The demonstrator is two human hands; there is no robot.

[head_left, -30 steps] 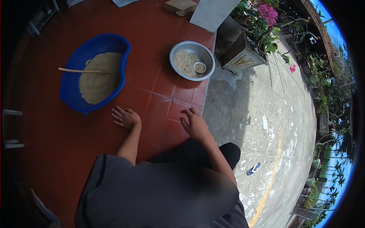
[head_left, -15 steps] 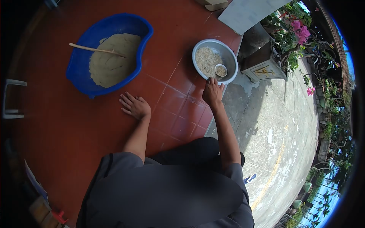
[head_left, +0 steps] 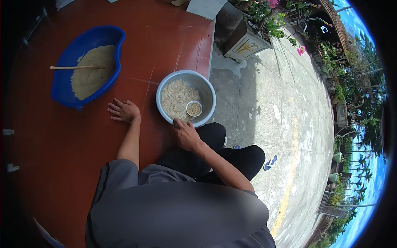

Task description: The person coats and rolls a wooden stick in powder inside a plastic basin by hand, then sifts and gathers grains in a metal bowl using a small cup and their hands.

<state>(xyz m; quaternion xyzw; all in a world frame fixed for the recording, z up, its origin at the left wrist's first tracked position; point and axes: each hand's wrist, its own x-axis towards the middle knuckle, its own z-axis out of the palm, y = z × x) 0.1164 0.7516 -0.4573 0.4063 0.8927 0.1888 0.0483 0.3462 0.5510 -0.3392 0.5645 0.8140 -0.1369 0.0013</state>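
Observation:
My right hand (head_left: 187, 134) is closed on the near rim of a round grey basin (head_left: 211, 99), which sits on the tiles close to my knees. Pale, rice-like grains (head_left: 175, 97) lie inside it, along with a small round cup (head_left: 194, 108) holding some grains. Flat on the red floor, fingers spread, my left hand (head_left: 125, 111) rests between that basin and a blue tub (head_left: 118, 68). In the tub is a bed of beige, sand-like material (head_left: 89, 84). A wooden stick (head_left: 68, 67) leans from it over the tub's left rim.
Red tiles (head_left: 136, 49) end at an edge beside a concrete yard (head_left: 285, 115). A planter box (head_left: 247, 47) with flowering plants stands on the yard ahead. A blue flip-flop (head_left: 270, 163) lies to the right of my knees. A white board (head_left: 206, 8) is at the top.
The basin has come nearer to my knees, with my right hand at its rim. My left hand stays flat on the floor. The camera view has shifted to the right.

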